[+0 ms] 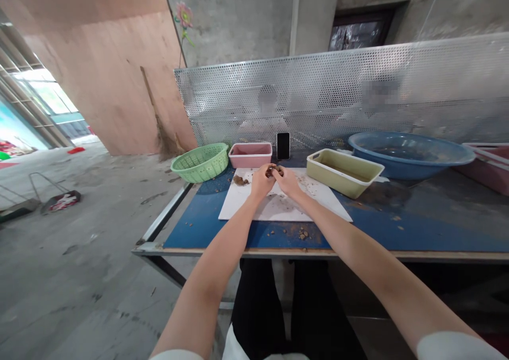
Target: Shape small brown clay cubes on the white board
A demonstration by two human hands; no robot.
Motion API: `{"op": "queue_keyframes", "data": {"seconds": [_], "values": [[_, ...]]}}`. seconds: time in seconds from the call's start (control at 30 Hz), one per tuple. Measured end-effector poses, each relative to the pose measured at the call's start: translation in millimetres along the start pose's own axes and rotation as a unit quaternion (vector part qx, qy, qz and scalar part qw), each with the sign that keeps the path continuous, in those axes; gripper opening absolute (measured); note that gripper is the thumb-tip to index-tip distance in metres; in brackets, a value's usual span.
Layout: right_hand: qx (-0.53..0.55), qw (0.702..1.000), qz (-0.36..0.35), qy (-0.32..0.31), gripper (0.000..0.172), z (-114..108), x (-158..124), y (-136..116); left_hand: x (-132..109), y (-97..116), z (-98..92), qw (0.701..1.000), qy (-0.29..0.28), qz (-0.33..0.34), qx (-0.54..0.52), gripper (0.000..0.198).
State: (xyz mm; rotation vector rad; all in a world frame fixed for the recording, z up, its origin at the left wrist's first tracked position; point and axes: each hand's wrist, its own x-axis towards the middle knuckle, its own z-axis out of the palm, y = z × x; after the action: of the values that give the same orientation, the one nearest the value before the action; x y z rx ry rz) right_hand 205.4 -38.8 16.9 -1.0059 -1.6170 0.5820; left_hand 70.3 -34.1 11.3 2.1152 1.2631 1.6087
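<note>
While both hands meet over the far half of the white board (238,206), a small brown lump (274,171) sits pinched between their fingertips. Left hand (261,183) and right hand (288,183) both have fingers curled in, closed on the lump from either side. The lump lies at the far tip of both hands, dead centre between them, so neither hand is nearer. It's too small to tell its long axis. It's held low over the board; can't tell whether it touches.

Around it:
- loose brown pile (239,180) on the board, just left of the left hand
- green basket (201,161) far left, pink tray (250,155) right beside it
- phone (283,145) upright against the perforated screen (358,89), directly beyond the hands
- yellow-green tray (344,172) at the board's right far corner, blue basin (409,150) beyond it
- crumbs (303,234) on the blue surface (417,217) near its near edge
</note>
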Motion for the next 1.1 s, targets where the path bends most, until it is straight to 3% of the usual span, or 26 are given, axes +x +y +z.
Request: {"op": "queue_keyframes", "data": {"seconds": [0.73,0.87,0.97,1.1], "values": [[0.037,0.999,0.002,0.015,0.036,1.4,0.6,1.4,1.2,-9.3,2.4,1.0,0.003,0.007,-0.017,0.036],[0.133,0.99,0.046,0.009,0.044,2.1,1.9,2.7,1.9,-9.6,5.1,0.999,0.014,0.004,-0.05,0.035],[0.234,0.967,0.103,0.007,0.046,2.6,2.4,1.9,2.9,-6.1,5.6,0.995,0.017,0.004,-0.101,0.037],[0.317,0.941,0.12,-0.009,0.044,2.7,2.3,0.4,3.7,-0.3,0.8,0.986,-0.012,0.028,-0.162,0.043]]}}
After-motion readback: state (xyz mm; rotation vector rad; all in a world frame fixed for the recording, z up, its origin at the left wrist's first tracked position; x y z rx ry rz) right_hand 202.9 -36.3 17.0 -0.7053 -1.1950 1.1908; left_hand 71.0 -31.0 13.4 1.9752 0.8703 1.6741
